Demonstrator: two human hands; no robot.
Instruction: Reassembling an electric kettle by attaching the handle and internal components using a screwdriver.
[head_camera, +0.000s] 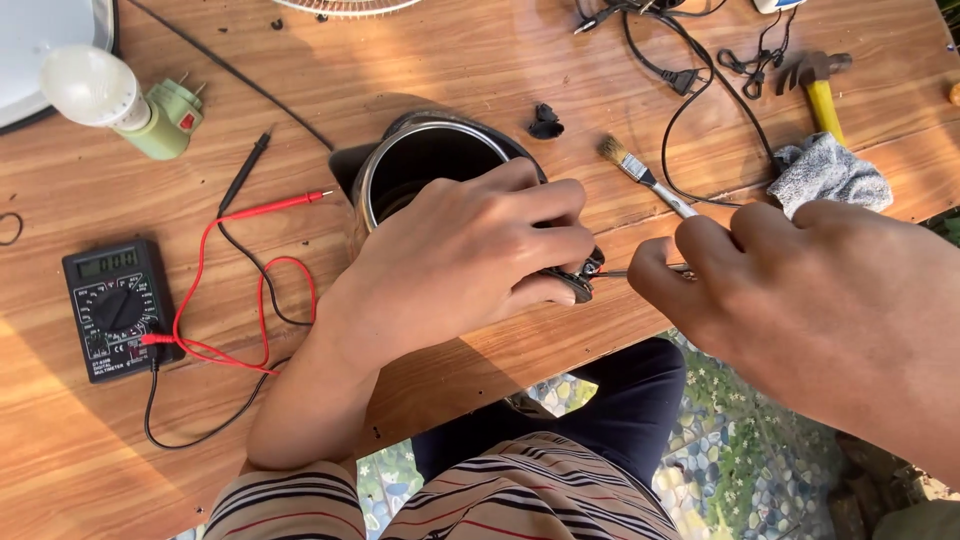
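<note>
The left hand (470, 250) clamps the steel kettle (420, 160) at the table's (500, 60) near edge; the right hand (770, 270) pinches a thin tool (610, 272) against its handle. Farther off lie a paintbrush (645, 175) and hammer (820, 85).

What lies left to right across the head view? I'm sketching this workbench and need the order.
Multimeter → red test lead → steel kettle under the left hand → paintbrush → right hand → grey cloth.
</note>
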